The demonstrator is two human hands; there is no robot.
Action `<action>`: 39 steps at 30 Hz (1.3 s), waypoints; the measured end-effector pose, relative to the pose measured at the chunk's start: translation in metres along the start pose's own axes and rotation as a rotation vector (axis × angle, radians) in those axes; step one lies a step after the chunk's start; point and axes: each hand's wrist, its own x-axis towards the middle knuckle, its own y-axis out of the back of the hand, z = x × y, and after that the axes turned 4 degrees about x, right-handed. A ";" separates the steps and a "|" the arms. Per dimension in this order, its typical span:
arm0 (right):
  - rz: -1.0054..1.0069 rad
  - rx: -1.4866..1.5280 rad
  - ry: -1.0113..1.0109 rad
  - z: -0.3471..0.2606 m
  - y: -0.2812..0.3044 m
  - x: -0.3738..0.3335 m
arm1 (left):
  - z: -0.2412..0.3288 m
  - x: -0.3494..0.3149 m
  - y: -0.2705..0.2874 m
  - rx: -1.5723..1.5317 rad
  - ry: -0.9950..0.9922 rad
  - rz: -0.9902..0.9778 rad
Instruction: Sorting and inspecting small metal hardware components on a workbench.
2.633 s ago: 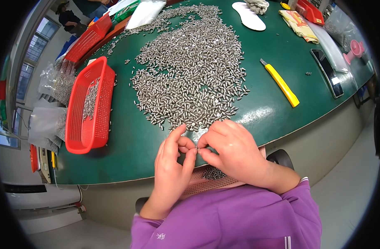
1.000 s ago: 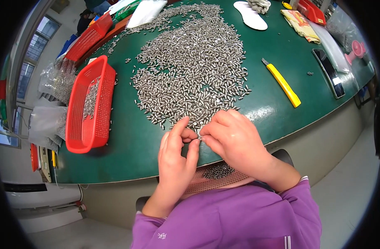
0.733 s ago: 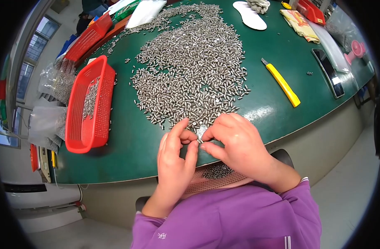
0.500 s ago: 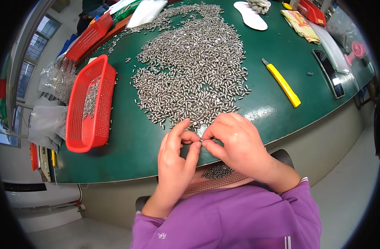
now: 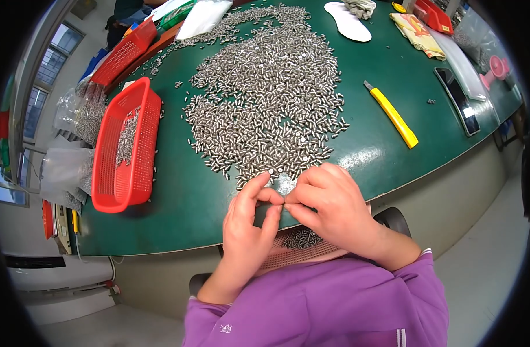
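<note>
Over the table's front edge my left hand (image 5: 246, 222) and my right hand (image 5: 333, 202) meet fingertip to fingertip. Both are closed in a pinch, thumb against finger, at one tiny metal piece (image 5: 283, 205), mostly hidden by the fingertips. Just beyond them spreads a large heap of small silver metal pins (image 5: 271, 98) with tapered ends. Below my hands, at my lap, is a pink perforated basket (image 5: 271, 262) holding more dark metal pieces, partly covered by my wrists.
On the green table (image 5: 357, 191), a red perforated basket (image 5: 100, 196) with some pins stands left. To the right lie a yellow utility knife (image 5: 394, 117), a phone (image 5: 457, 101) and a pink stand (image 5: 495, 70). A white insole (image 5: 349, 24) lies at the back.
Both hands have shifted slightly toward me and right, fingertips still together. The small metal piece shows less between them. The heap and baskets look the same.
</note>
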 end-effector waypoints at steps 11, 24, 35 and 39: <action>0.020 -0.011 -0.011 -0.002 0.000 -0.003 | 0.006 0.001 0.001 -0.055 0.015 0.016; -0.206 0.194 0.043 0.008 0.029 -0.006 | 0.021 -0.004 0.032 -0.385 0.203 -0.323; 0.007 -0.102 0.032 0.006 0.006 0.013 | 0.004 0.021 0.000 0.236 -0.090 0.053; -0.010 -0.003 0.043 0.007 0.004 0.008 | 0.011 0.014 0.001 0.099 -0.021 0.025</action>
